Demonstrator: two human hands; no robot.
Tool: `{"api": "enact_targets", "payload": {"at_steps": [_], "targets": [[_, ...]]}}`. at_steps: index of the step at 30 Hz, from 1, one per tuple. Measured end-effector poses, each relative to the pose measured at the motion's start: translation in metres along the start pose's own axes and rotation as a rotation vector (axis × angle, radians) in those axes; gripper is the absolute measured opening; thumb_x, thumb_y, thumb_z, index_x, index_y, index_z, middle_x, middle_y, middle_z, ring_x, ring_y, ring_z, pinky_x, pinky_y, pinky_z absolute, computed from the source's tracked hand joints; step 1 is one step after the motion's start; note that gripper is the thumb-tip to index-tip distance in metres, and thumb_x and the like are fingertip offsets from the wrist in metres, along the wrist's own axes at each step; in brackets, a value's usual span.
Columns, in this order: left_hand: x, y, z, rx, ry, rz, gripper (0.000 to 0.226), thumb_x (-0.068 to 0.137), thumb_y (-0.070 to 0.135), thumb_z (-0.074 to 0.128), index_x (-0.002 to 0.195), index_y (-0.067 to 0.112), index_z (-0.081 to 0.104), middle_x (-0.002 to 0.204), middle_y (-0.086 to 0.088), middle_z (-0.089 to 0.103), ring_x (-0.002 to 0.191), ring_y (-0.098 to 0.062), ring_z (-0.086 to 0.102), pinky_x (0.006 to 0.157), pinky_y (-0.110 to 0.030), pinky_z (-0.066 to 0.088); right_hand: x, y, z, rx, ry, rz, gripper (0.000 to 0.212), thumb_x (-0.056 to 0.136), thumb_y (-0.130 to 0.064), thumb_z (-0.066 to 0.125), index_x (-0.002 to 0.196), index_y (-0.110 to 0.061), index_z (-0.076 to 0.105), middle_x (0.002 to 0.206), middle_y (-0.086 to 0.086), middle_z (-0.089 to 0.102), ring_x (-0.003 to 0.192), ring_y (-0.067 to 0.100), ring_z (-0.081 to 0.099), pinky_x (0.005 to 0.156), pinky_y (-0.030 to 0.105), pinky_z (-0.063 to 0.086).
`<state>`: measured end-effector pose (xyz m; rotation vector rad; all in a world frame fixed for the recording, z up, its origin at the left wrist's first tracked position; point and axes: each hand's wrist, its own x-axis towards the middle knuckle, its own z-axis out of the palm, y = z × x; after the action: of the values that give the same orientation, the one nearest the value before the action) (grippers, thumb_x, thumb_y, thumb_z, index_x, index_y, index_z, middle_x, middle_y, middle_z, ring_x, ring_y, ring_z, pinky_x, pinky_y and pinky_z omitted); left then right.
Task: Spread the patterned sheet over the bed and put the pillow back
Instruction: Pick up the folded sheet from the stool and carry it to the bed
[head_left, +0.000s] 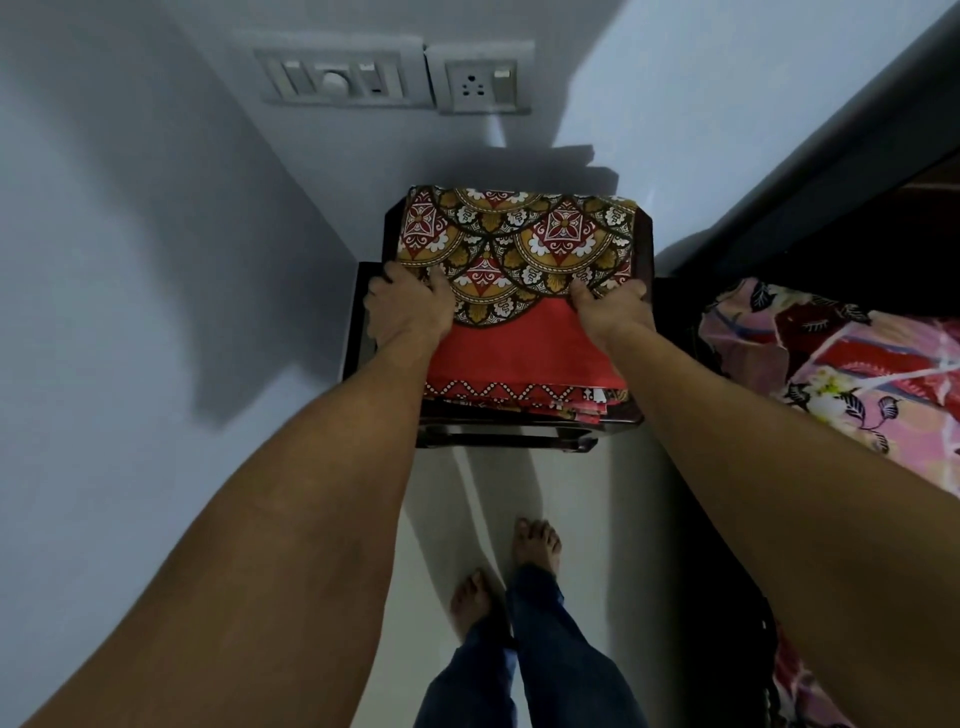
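While the person stands barefoot facing the wall, the folded sheet (519, 244) lies dead ahead at 12 o'clock, flat on a small dark stool (498, 439) tucked into the corner.

From the head camera, the one view there is, both arms reach straight out. The left hand (410, 306) clamps the bundle's 9 o'clock edge, thumb on top and fingers curled down over the side. The right hand (613, 306) grips the 3 o'clock edge the same way. The hands sit well apart with the red panel between them, level with each other, so neither is nearer.

The bundle looks close to square, perhaps a little longer along the 12-to-6 line. Its stacked loose edges face the person at 6 o'clock and the smooth side points to the wall.

What the coming move turns on, I'd judge, is the bed (831, 364): it lies at 3 o'clock from the stool, just beside it, under a floral cover. So the lift calls for a swing to the right, right hand leading. I cannot make out a pillow.
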<state>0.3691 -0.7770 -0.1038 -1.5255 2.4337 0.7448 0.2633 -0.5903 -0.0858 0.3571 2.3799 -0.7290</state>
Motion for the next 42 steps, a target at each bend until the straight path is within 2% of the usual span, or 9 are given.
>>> {"api": "enact_targets", "payload": {"at_steps": [3, 7, 13, 18, 21, 28, 36, 40, 42], "targets": [[0.001, 0.004, -0.001, 0.008, -0.010, -0.039, 0.074, 0.099, 0.056, 0.035, 0.150, 0.004, 0.031, 0.146, -0.023, 0.041, 0.131, -0.038, 0.043, 0.101, -0.049, 0.042, 0.005, 0.001, -0.002, 0.065, -0.030, 0.044, 0.089, 0.086, -0.065, 0.065, 0.144, -0.004, 0.037, 0.143, 0.019, 0.051, 0.129, 0.040, 0.051, 0.105, 0.048, 0.046], [-0.001, 0.007, 0.000, 0.015, 0.007, -0.067, 0.072, 0.098, 0.055, 0.036, 0.149, 0.003, 0.032, 0.145, -0.023, 0.042, 0.130, -0.037, 0.044, 0.098, -0.048, 0.043, 0.006, 0.002, -0.009, 0.150, -0.103, 0.048, 0.074, 0.086, -0.059, 0.070, 0.133, -0.004, 0.055, 0.130, 0.013, 0.060, 0.120, 0.035, 0.058, 0.098, 0.041, 0.048], [-0.001, 0.012, 0.001, -0.014, 0.035, -0.110, 0.071, 0.096, 0.053, 0.040, 0.147, 0.004, 0.033, 0.142, -0.022, 0.044, 0.126, -0.037, 0.047, 0.088, -0.043, 0.042, 0.007, 0.001, -0.012, 0.262, -0.142, 0.098, 0.079, 0.081, -0.057, 0.077, 0.136, -0.006, 0.053, 0.133, 0.012, 0.059, 0.120, 0.033, 0.057, 0.099, 0.042, 0.048], [0.001, 0.012, 0.002, -0.033, 0.049, -0.122, 0.072, 0.095, 0.054, 0.043, 0.145, 0.003, 0.035, 0.141, -0.021, 0.046, 0.125, -0.036, 0.049, 0.085, -0.041, 0.041, 0.005, 0.000, -0.010, 0.326, -0.129, 0.101, 0.068, 0.082, -0.049, 0.079, 0.130, -0.007, 0.058, 0.119, 0.006, 0.063, 0.114, 0.030, 0.060, 0.099, 0.038, 0.050], [0.002, 0.012, 0.002, -0.044, 0.046, -0.128, 0.074, 0.094, 0.056, 0.045, 0.145, 0.003, 0.037, 0.141, -0.020, 0.047, 0.125, -0.035, 0.049, 0.087, -0.041, 0.041, 0.006, 0.001, -0.010, 0.384, -0.164, 0.135, 0.075, 0.076, -0.048, 0.084, 0.133, -0.009, 0.056, 0.125, 0.008, 0.065, 0.112, 0.032, 0.062, 0.102, 0.046, 0.051], [0.007, 0.008, 0.002, -0.101, 0.066, -0.118, 0.072, 0.091, 0.061, 0.048, 0.137, 0.005, 0.046, 0.132, -0.014, 0.056, 0.115, -0.032, 0.057, 0.075, -0.035, 0.036, 0.005, -0.002, -0.019, 0.481, -0.277, 0.206, 0.100, 0.063, -0.038, 0.089, 0.145, -0.011, 0.040, 0.126, 0.011, 0.063, 0.106, 0.036, 0.065, 0.098, 0.055, 0.052], [-0.003, 0.007, -0.006, -0.141, 0.083, -0.104, 0.063, 0.090, 0.062, 0.050, 0.122, 0.008, 0.056, 0.113, -0.004, 0.065, 0.093, -0.023, 0.061, 0.063, -0.031, 0.036, -0.007, -0.002, -0.024, 0.483, -0.277, 0.154, 0.080, 0.070, -0.038, 0.085, 0.137, -0.012, 0.050, 0.118, 0.010, 0.067, 0.098, 0.034, 0.069, 0.089, 0.053, 0.057], [-0.014, 0.011, -0.017, -0.149, 0.082, -0.094, 0.062, 0.093, 0.058, 0.049, 0.127, 0.007, 0.051, 0.114, -0.007, 0.062, 0.100, -0.027, 0.061, 0.070, -0.033, 0.037, -0.013, -0.001, -0.029, 0.509, -0.248, 0.112, 0.075, 0.070, -0.037, 0.088, 0.130, -0.011, 0.053, 0.115, 0.009, 0.069, 0.099, 0.034, 0.069, 0.089, 0.055, 0.057], [-0.019, 0.011, -0.022, -0.157, 0.084, -0.086, 0.061, 0.092, 0.059, 0.049, 0.125, 0.007, 0.053, 0.115, -0.007, 0.063, 0.101, -0.028, 0.062, 0.069, -0.033, 0.037, -0.018, -0.002, -0.033, 0.515, -0.232, 0.095, 0.060, 0.073, -0.035, 0.088, 0.117, -0.013, 0.052, 0.114, 0.008, 0.068, 0.100, 0.033, 0.069, 0.090, 0.053, 0.057]]}}
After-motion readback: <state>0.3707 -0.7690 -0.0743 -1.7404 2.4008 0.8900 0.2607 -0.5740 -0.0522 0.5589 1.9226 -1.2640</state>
